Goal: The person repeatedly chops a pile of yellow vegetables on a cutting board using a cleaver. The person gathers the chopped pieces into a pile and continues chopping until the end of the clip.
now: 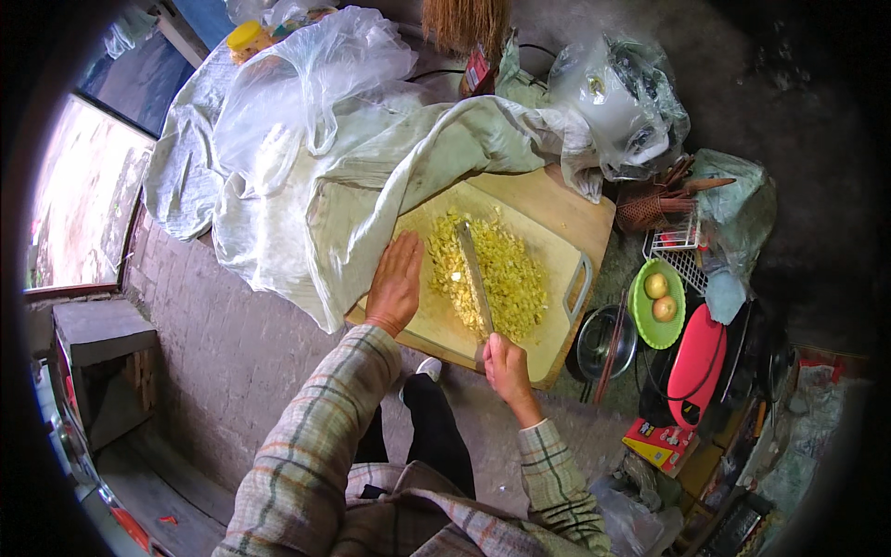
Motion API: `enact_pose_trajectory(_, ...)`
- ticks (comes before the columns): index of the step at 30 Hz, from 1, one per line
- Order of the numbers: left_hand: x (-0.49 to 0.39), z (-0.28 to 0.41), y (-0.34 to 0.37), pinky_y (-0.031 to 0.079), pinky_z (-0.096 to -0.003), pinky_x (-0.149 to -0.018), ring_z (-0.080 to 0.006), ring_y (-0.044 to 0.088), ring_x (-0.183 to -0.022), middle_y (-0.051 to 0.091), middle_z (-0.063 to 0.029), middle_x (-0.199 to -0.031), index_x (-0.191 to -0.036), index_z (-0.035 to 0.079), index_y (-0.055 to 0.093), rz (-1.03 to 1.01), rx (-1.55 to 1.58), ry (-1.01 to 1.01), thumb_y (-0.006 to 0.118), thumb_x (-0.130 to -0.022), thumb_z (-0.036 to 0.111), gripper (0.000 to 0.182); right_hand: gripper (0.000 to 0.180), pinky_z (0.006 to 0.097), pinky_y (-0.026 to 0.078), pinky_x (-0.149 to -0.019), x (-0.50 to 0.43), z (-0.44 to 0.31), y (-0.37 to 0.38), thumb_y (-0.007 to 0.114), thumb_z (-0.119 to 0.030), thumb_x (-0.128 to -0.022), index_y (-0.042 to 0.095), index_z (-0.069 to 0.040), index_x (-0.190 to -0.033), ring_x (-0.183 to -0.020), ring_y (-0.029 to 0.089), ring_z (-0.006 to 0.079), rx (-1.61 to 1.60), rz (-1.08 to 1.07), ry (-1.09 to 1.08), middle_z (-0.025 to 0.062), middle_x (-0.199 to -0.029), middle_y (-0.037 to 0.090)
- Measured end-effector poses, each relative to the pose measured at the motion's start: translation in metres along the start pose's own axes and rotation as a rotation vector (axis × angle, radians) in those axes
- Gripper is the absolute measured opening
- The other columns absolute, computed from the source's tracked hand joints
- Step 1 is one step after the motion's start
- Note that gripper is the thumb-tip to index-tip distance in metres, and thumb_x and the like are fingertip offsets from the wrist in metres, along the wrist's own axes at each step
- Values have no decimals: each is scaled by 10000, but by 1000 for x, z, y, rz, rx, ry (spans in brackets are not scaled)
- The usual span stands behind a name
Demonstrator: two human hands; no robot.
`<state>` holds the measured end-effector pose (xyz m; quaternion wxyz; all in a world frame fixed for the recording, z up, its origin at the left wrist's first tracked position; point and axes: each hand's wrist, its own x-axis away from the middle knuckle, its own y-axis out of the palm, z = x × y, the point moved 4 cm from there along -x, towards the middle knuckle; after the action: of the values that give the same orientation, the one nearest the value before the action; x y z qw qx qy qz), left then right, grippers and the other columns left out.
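A pale cutting board (pixel 445 341) with a grey handle lies on a wooden board (pixel 578 202). Finely chopped yellow-green food (pixel 511 278) is heaped across its middle. My right hand (pixel 507 365) grips the handle of a kitchen knife (pixel 473 271) at the board's near edge; the blade points away from me and rests in the chopped pile. Flat at the board's left edge, beside the pile, lies my left hand (pixel 397 278), palm down, its fingers stretched out and holding nothing.
A white cloth (pixel 348 188) borders the board's left and far sides, with a clear plastic bag (pixel 299 83) on it. To the right are a metal bowl (pixel 605 341) with chopsticks (pixel 612 348), a green basket (pixel 656 338) holding two round onion-like items, and a red kitchen scale (pixel 696 362).
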<state>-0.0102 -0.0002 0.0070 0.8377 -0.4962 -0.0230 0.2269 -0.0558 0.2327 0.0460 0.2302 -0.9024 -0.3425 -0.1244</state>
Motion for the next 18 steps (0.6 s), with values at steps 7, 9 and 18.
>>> enact_pose_trajectory(7, 1, 1, 1, 231, -425, -1162, -332, 310, -1386, 383, -173, -1455, -1378, -17, 410, -30, -26, 1, 421, -867, 13, 511, 429, 329, 381, -468, 4, 6, 0, 409, -310, -1016, 510, -36, -702, -458, 460, 154, -40, 30, 67, 52, -533, 453)
enact_pose_trajectory(9, 1, 2, 1, 230, -425, -1162, -331, 309, -1386, 382, -173, -1455, -1378, -18, 410, -28, -13, 0, 423, -869, 14, 510, 425, 324, 377, -462, 3, 5, 1, 409, -306, -1016, 509, -35, -704, -452, 452, 142, -4, 51, 26, 47, -531, 451)
enact_pose_trajectory(18, 1, 3, 0, 229, -431, -1162, -336, 320, -1380, 394, -181, -1444, -1378, -16, 411, -22, -15, 8, 419, -875, 9, 504, 413, 329, 379, -456, 3, 7, -5, 405, -276, -1013, 495, -32, -692, -452, 455, 143, -87, 27, 267, 54, -526, 443)
